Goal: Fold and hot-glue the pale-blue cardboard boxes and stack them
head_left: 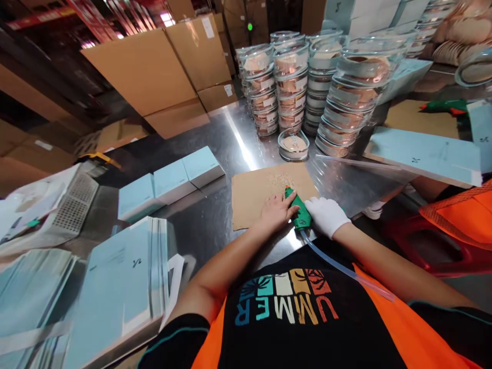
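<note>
A green glue gun [302, 216] with an orange tip lies over a flat cardboard piece [251, 197]. A long translucent glue stick [326, 257] trails from its rear across my shirt. My bare left hand [275, 210] rests on the cardboard, its fingers against the gun's left side near the tip. On the other side, my right hand [328, 215], in a white glove, is closed around the gun; its grip is partly hidden. Small clear specks of glue dot the cardboard beyond the tip. A single round glass container [293, 146] sits just past the cardboard.
Tall stacks of glass containers [290, 84] stand at the back. Light-blue boxes [169, 179] line the left, with flattened blue cartons [111, 277] nearer. Across the right, another person's orange vest [465, 215] shows beside a blue box [423, 151] and a second green glue gun [444, 106].
</note>
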Motion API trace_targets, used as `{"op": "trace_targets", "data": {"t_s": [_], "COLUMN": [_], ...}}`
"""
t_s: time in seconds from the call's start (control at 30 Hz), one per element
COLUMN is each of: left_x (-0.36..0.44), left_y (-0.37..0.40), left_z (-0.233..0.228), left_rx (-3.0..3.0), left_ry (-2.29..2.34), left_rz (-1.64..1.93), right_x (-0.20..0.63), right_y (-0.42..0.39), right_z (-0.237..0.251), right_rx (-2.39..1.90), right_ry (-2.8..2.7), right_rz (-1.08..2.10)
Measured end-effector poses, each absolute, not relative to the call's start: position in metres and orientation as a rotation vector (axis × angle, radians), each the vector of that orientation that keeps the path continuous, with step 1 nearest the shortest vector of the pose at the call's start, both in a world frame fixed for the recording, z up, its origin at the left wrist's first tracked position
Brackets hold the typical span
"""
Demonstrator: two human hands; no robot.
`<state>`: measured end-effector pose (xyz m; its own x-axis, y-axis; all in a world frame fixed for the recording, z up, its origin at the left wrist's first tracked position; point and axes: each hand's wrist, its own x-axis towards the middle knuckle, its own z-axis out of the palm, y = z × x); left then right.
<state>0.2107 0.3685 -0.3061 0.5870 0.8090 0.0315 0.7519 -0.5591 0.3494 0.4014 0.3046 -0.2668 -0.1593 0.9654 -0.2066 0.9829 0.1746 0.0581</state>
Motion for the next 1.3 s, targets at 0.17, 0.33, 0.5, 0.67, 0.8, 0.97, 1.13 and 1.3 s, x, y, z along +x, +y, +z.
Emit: {"op": "trace_targets", "data": {"t_s": [0.17,0.33,0.5,0.67,0.8,0.97,1.13,1.3], "left_x": [0.197,0.177,0.166,0.162,0.158,0.155,0.158,0.162], "left_y": [0.360,0.361,0.368,0.369,0.369,0.372,0.367,0.350], "left_z": [-0.325,-0.339,-0.354,-0.359,-0.358,-0.361,-0.355,-0.349], "left_rx": [2.166,1.694,1.468,1.388,1.417,1.537,1.741,2.066], "left_ry": [1.097,1.167,1.173,1.161,1.158,1.152,1.131,0.972], "left_rz": [0.836,1.071,1.057,1.004,0.974,0.944,0.939,0.882], "right_x": [0.399,0.409,0.433,0.421,0.407,0.421,0.433,0.431], "right_y": [0.303,0.302,0.306,0.309,0.317,0.330,0.322,0.295], "right_z": [-0.271,-0.269,-0.254,-0.260,-0.280,-0.310,-0.323,-0.316], "right_rx": [1.921,1.886,1.723,1.934,2.249,2.586,2.688,2.141], "right_ry": [2.249,2.301,2.435,2.349,2.267,2.234,2.428,2.832], "right_rz": [-0.149,-0.277,-0.647,-0.410,-0.381,-0.339,-0.181,-0.070]}}
